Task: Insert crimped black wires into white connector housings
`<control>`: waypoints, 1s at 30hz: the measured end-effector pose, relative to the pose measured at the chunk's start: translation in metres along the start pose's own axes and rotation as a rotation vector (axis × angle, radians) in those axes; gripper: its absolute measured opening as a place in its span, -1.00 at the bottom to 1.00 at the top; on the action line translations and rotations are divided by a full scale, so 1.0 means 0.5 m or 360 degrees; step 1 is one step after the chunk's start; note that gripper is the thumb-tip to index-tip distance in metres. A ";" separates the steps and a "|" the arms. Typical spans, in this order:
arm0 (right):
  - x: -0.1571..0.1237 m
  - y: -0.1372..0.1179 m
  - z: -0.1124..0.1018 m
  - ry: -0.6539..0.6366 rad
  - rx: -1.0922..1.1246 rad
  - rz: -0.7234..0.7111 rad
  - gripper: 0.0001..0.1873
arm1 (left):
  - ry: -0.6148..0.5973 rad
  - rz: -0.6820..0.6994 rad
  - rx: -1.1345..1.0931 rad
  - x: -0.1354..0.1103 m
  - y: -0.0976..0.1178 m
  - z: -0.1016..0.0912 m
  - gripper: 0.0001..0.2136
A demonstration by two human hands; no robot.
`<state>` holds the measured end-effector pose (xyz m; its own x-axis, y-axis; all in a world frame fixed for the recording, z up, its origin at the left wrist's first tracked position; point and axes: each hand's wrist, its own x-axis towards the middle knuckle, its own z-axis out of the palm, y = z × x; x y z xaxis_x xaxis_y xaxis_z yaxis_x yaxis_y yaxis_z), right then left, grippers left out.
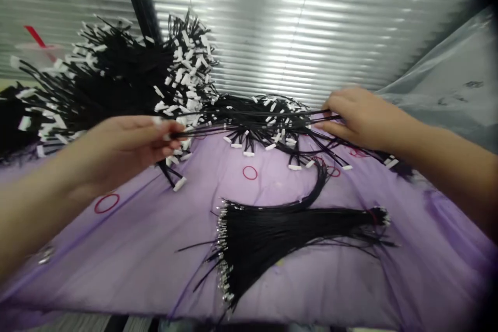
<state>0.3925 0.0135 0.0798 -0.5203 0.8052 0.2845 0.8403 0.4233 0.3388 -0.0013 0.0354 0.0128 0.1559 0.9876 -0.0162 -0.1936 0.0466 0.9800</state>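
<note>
Several thin black cables point(249, 113) stretch between my two hands, above a loose heap of black cables with white connectors point(272, 137). My left hand point(151, 137) pinches them at one end, and a white connector point(179, 183) hangs below it. At the other end, my right hand point(346, 114) is closed around the strands; its fingertips are partly hidden. Nearer to me lies a fanned-out bundle of black wires point(272, 233), its bare-looking tips spread to the left and its narrow end tied at the right.
A tall pile of black cables with white connectors point(116, 72) stands at the back left, before a cup with a red straw point(37, 36). Red rubber bands point(250, 166) lie on the purple table cover point(136, 264). Blinds point(264, 21) close off the back; clear plastic point(459, 78) rises at right.
</note>
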 end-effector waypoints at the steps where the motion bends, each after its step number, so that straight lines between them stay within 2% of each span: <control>1: -0.007 0.020 0.009 -0.0068 -0.0202 0.0035 -0.54 | -0.0137 -0.0077 -0.0026 0.011 -0.020 0.030 -0.91; 4: -0.022 0.066 0.042 -0.0283 -0.0523 0.0309 -0.48 | -0.0358 -0.0275 -0.0157 0.052 -0.077 0.106 -0.94; 6: -0.034 0.067 0.059 -0.0458 -0.0552 0.0462 -0.38 | -0.0450 -0.0303 -0.0178 0.077 -0.112 0.146 -0.93; 8: -0.050 0.033 0.069 -0.0681 -0.0522 0.0509 -0.22 | -0.0511 -0.0288 -0.0166 0.091 -0.141 0.175 -0.91; 9: -0.060 0.005 0.072 -0.0751 -0.0484 0.0451 -0.14 | -0.0533 -0.0286 -0.0148 0.093 -0.153 0.186 -0.92; 10: -0.070 -0.029 0.075 -0.0790 -0.0428 0.0370 -0.13 | -0.0536 -0.0291 -0.0136 0.092 -0.163 0.193 -0.95; 11: -0.081 -0.063 0.077 -0.0732 -0.0335 0.0321 -0.24 | -0.0525 -0.0301 -0.0139 0.088 -0.170 0.197 -0.97; 12: -0.091 -0.094 0.081 -0.0678 -0.0264 0.0359 -0.38 | -0.0507 -0.0319 -0.0160 0.082 -0.175 0.197 -0.95; 14: -0.109 -0.137 0.092 -0.0713 -0.0177 0.0522 -0.51 | -0.0445 -0.0354 -0.0244 0.068 -0.179 0.192 -0.90; 16: -0.123 -0.138 0.108 -0.0803 -0.0145 0.0578 -0.69 | -0.0393 -0.0388 -0.0313 0.055 -0.179 0.179 -0.88; 18: -0.129 -0.100 0.124 -0.0836 -0.0149 0.0569 -0.86 | -0.0340 -0.0408 -0.0340 0.048 -0.178 0.165 -0.88; 20: -0.128 -0.044 0.130 -0.0780 -0.0178 0.0585 -0.93 | -0.0285 -0.0393 -0.0348 0.046 -0.180 0.154 -0.90; 22: -0.121 0.003 0.123 -0.0698 -0.0203 0.0602 -0.94 | -0.0244 -0.0376 -0.0353 0.048 -0.184 0.146 -0.91; 24: -0.106 0.015 0.108 -0.0613 -0.0199 0.0624 -0.88 | -0.0231 -0.0397 -0.0352 0.050 -0.188 0.142 -0.92; 27: -0.073 -0.043 0.093 -0.0501 -0.0033 0.0584 -0.89 | -0.0228 -0.0468 -0.0362 0.053 -0.193 0.140 -0.90; 30: -0.039 -0.150 0.099 -0.0514 0.0305 0.0274 -0.90 | -0.0219 -0.0483 -0.0375 0.054 -0.194 0.139 -0.89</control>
<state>0.3471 -0.0133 0.0045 -0.3205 0.9471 0.0158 0.9400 0.3159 0.1293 0.0890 0.0469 -0.0690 0.3653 0.8952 -0.2552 -0.3328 0.3816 0.8623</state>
